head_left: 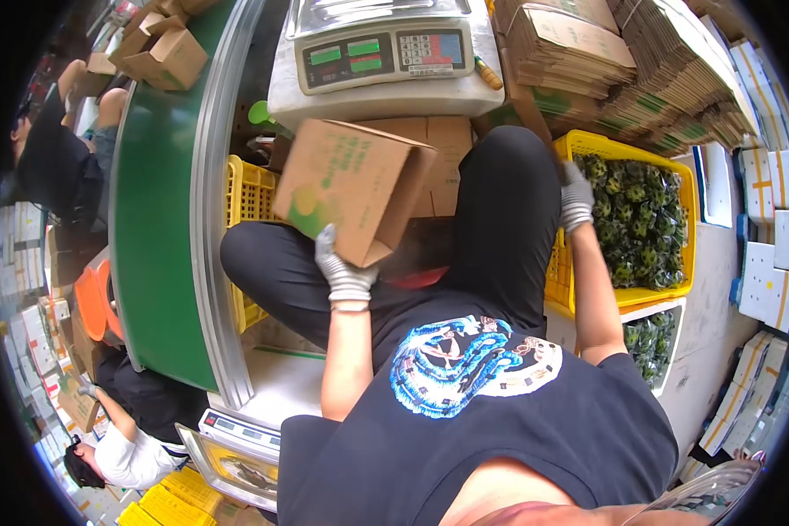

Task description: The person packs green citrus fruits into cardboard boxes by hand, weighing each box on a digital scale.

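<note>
Gloved in grey-white, my left hand [346, 270] grips the lower edge of a brown cardboard box [346, 184], which is tilted above my left thigh with its opening facing right. My right hand [576, 200], also gloved, lies at the left rim of a yellow crate [693, 223] beside my right knee. The crate holds dark green produce in clear plastic [631, 219]. The fingers of my right hand are partly blurred, and whether they hold anything is unclear.
A scale [381, 53] stands on a white stand [368, 105] ahead. Flattened cartons [666, 70] are stacked front right. A green conveyor [162, 210] runs along the left, with two people beyond it. Another yellow crate [252, 193] sits beside my left knee.
</note>
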Demonstrator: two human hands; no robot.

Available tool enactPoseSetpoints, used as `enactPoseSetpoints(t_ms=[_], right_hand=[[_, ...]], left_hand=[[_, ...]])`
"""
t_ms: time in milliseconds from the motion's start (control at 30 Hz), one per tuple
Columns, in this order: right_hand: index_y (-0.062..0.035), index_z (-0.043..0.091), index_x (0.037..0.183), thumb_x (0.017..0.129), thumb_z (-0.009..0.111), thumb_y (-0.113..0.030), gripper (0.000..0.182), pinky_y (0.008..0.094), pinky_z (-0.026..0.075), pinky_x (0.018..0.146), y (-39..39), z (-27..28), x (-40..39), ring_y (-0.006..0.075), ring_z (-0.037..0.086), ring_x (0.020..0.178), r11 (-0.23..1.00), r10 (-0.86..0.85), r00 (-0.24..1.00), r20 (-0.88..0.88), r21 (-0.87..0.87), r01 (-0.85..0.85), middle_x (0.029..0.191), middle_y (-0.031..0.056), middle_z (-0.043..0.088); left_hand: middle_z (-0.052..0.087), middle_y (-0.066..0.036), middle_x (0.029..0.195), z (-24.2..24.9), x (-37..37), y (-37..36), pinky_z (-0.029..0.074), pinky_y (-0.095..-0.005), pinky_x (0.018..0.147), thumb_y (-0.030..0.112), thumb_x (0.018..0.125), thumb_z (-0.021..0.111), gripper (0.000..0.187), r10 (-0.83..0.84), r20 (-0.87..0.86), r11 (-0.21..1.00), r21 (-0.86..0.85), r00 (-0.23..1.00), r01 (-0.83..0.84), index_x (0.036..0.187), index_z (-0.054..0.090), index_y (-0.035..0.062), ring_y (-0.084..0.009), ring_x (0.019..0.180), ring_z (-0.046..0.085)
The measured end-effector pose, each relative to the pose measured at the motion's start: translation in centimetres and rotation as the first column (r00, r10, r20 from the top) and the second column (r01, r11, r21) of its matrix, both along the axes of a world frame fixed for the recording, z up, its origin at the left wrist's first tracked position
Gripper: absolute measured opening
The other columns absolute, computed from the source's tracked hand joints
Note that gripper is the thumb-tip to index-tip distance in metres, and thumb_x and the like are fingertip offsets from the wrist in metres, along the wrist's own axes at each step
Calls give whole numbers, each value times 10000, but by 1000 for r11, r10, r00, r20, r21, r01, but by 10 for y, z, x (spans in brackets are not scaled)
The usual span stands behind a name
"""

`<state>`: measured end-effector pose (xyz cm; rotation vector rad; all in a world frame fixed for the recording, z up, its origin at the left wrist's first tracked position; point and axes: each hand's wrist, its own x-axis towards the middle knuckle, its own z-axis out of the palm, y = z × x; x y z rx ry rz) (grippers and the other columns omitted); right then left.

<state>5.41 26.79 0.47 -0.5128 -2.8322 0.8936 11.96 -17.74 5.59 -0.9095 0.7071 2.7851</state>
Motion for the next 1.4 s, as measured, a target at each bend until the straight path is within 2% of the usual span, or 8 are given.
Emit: enactPoseSetpoints(t_ms=[233,500,600,733,867,1000,1167,1400], right_hand=[[-140,572,1092,782,582,-149,311,433,486,776,-86,231,-60,372,595,907,757,600,795,-91,387,-527,955,160,638],[-134,563,1177,807,634,-172,379,388,474,852,-189,146,-151,321,596,985,557,701,694,163,481,-677,1068,116,633],[-136,529,1214,848,624,-291,408,376,464,901,-194,136,-137,307,581,1050,745,641,759,-118,-141,-651,1161,110,610],[-53,348,1377,826,634,-496,763,358,395,991,-195,154,-108,301,487,1193,422,366,826,-429,-714,-558,1284,188,503],[-16,292,1390,778,705,-438,850,339,449,905,-189,151,-95,230,561,1031,729,343,903,-259,-533,-429,1224,195,548],[-20,287,1372,791,722,-203,749,318,499,786,-199,119,-57,177,608,847,487,134,931,-339,-796,-360,1066,147,622],[-49,350,1351,758,747,-186,726,325,488,822,-206,118,-27,237,550,1020,788,325,872,-366,-405,-464,1126,169,545],[-83,445,1300,644,750,-192,732,427,333,1049,-206,114,-71,364,413,1220,852,489,781,-389,23,-522,1267,182,474]], left_hand=[[557,-131,1175,82,-17,-52,445,-474,927,211,723,689,598,170,-509,984,36,844,-176,1252,477,28,-298,1099,539],[601,-120,1109,75,-30,-55,462,-392,911,89,724,674,554,176,-591,864,-291,787,-411,1239,498,-15,-265,1009,591],[594,-105,1107,65,-26,-20,467,-361,906,-26,648,667,635,140,-502,881,-330,854,-339,1257,487,2,-245,964,600],[521,-136,1219,6,-31,-3,474,-348,910,-52,630,671,759,-480,-294,586,-809,826,53,1338,408,20,-248,1113,525],[419,-151,1330,-24,-54,20,448,-362,954,-58,621,698,891,-583,-154,396,-911,798,113,1408,293,42,-262,1178,473],[340,-167,1423,6,-66,28,358,-379,1041,-55,607,717,939,-534,-292,319,-939,794,-130,1428,278,63,-282,1282,385],[306,-167,1463,35,-67,19,290,-390,1072,226,819,688,281,-478,-519,415,-844,709,-339,985,674,-1,-299,1323,344],[381,-148,1386,-10,-87,1,311,-356,1070,228,993,414,478,-272,-252,210,-957,929,-198,1383,277,-13,-236,1258,404]])
